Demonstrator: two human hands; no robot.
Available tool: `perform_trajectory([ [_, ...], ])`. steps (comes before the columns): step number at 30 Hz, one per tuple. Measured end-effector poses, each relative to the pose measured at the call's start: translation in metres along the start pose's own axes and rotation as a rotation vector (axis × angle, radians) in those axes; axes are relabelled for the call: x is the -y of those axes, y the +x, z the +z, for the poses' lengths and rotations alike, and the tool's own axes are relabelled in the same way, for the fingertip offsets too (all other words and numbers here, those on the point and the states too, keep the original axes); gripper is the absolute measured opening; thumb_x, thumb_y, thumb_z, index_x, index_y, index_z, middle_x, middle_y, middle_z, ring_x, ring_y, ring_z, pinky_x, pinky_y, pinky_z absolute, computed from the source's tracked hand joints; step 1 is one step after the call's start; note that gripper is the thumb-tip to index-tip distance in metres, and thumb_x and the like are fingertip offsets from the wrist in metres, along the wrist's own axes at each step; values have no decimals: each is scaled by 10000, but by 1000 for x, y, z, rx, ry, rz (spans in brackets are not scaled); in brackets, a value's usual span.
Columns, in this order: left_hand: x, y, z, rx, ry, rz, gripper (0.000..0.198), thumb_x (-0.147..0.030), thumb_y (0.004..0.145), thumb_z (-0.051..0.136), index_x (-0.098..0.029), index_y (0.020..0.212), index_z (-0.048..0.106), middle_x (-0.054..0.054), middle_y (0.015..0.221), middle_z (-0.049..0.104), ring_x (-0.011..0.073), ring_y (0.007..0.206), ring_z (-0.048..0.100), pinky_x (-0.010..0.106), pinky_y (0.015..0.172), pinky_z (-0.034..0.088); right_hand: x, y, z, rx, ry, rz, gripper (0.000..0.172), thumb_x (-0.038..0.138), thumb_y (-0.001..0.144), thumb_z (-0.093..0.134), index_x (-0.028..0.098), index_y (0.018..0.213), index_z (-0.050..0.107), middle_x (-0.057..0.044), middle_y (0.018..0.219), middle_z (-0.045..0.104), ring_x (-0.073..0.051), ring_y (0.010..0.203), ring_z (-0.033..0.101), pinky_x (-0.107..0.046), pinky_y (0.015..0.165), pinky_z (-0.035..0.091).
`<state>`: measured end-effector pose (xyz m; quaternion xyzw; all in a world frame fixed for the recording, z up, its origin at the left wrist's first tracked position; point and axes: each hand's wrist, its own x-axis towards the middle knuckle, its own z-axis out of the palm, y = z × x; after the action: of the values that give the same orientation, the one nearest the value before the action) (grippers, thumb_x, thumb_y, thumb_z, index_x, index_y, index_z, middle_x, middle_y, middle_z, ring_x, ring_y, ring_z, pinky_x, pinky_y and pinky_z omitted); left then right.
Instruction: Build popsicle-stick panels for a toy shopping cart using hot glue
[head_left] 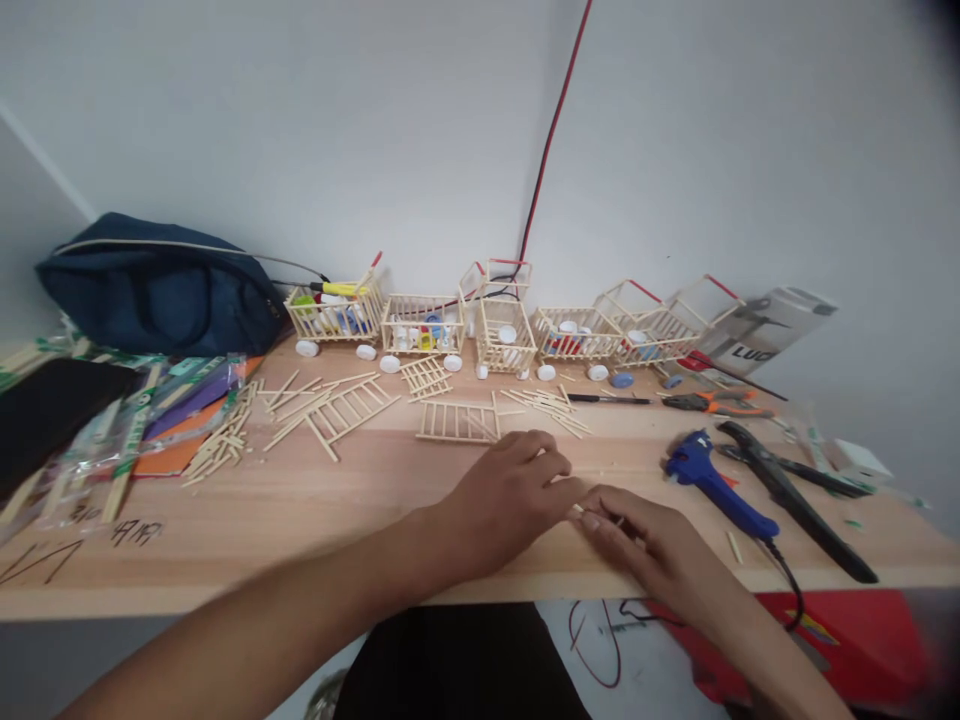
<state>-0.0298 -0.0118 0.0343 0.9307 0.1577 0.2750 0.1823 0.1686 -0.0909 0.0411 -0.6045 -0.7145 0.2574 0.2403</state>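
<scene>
Your left forearm (300, 600) reaches in nearest, its left hand (510, 500) curled — I can't tell whether it grips anything. Your right hand (637, 535) pinches a small stick (577, 510) near the table (150, 600) edge; too loose a pinch could drop it. Count five carts (491, 350), three slatted frames (459, 422), one glue gun (716, 487).

Stick frames (459, 421) on table (315, 510) before carts (506, 335), bag (157, 285) left, glue gun (716, 485) right
</scene>
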Motion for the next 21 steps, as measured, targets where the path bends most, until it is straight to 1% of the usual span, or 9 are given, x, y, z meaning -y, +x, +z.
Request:
perform_trajectory([
  [2, 3, -2, 5, 96, 83, -25, 152, -123, 893, 504, -160, 897, 652, 116, 890, 670, 237, 889, 582, 345, 781, 415, 3, 2, -4, 4, -48, -37, 276, 367, 932, 472, 208, 734, 578, -22, 693, 600, -154, 641, 542, -257, 592, 412],
  [4, 6, -3, 6, 180, 122, -102, 143, -116, 885, 508, -153, 875, 646, 99, 843, 668, 216, 755, 586, 312, 650, 397, 5, 7, -6, -15, -78, -69, 261, 347, 929, 480, 210, 749, 609, -38, 729, 636, -165, 668, 571, -268, 618, 433],
  [7, 6, -1, 1, 189, 99, -266, 188, -199, 924, 486, -143, 870, 658, 101, 855, 688, 218, 737, 608, 299, 625, 396, 5, 23, -7, -52, -67, -119, 255, 363, 920, 503, 216, 774, 652, -49, 767, 666, -174, 698, 586, -275, 634, 444],
  [9, 5, 1, -6, 145, 30, -358, 228, -220, 940, 459, -140, 885, 665, 96, 870, 699, 221, 780, 622, 304, 683, 417, 4, 38, -7, -87, -11, -120, 245, 398, 903, 539, 218, 809, 677, -43, 789, 680, -168, 694, 584, -272, 630, 441],
  [11, 6, 3, -13, 52, -86, -445, 233, -214, 933, 458, -149, 835, 660, 64, 818, 694, 196, 768, 617, 291, 707, 418, 3, 54, -5, -129, 104, -68, 259, 448, 866, 590, 209, 821, 681, -24, 723, 657, -145, 615, 546, -262, 581, 418],
  [13, 10, 5, -18, -71, -249, -549, 249, -243, 911, 492, -156, 720, 627, 19, 662, 637, 153, 655, 584, 261, 657, 407, 1, 71, -1, -170, 298, -13, 304, 498, 815, 640, 195, 798, 657, 4, 615, 589, -120, 531, 478, -250, 518, 380],
  [16, 18, 5, -18, -172, -613, -689, 297, -313, 891, 513, -158, 645, 572, -32, 483, 506, 96, 448, 476, 221, 511, 370, 1, 91, 8, -170, 563, 8, 343, 525, 773, 680, 186, 760, 632, 8, 633, 572, -107, 543, 466, -239, 514, 376],
  [18, 22, 5, -15, -214, -848, -734, 292, -343, 888, 516, -152, 674, 568, -32, 502, 522, 80, 402, 459, 203, 441, 353, 3, 99, 16, -130, 637, 10, 352, 526, 765, 689, 182, 725, 627, 12, 646, 566, -96, 541, 453, -234, 514, 365],
  [21, 25, 7, -8, -300, -1076, -773, 265, -344, 879, 543, -136, 718, 572, 11, 635, 613, 90, 468, 564, 195, 444, 422, 7, 105, 27, -96, 698, 46, 375, 537, 772, 678, 179, 694, 601, 32, 600, 521, -83, 513, 412, -228, 500, 329],
])
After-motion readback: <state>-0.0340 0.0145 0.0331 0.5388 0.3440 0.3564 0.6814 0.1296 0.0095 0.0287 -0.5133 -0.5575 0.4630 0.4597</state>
